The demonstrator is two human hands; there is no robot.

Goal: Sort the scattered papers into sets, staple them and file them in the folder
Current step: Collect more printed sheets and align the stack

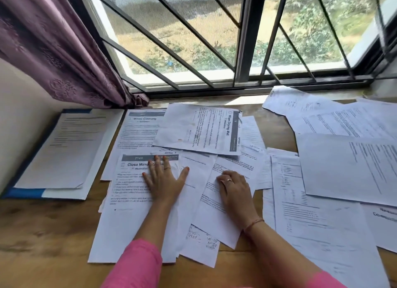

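Note:
Several printed white sheets lie scattered over a wooden table (43, 234). My left hand (163, 180) presses flat, fingers spread, on the "Close Mirror" sheet (129, 191). My right hand (235, 190) rests on a tilted text sheet (214, 219) beside it, fingers bent down onto the paper. A "Wipe Drying Mat" sheet (197, 128) lies sideways behind the hands, over a "Mirror Cleaning" sheet (137, 133). A blue folder (25, 193) lies open at the left with a stack of sheets (64, 150) on it. No stapler is in view.
More loose sheets (343, 165) cover the right side of the table up to the window sill. A barred window (247, 51) runs along the back. A purple curtain (53, 47) hangs at the back left, above the folder.

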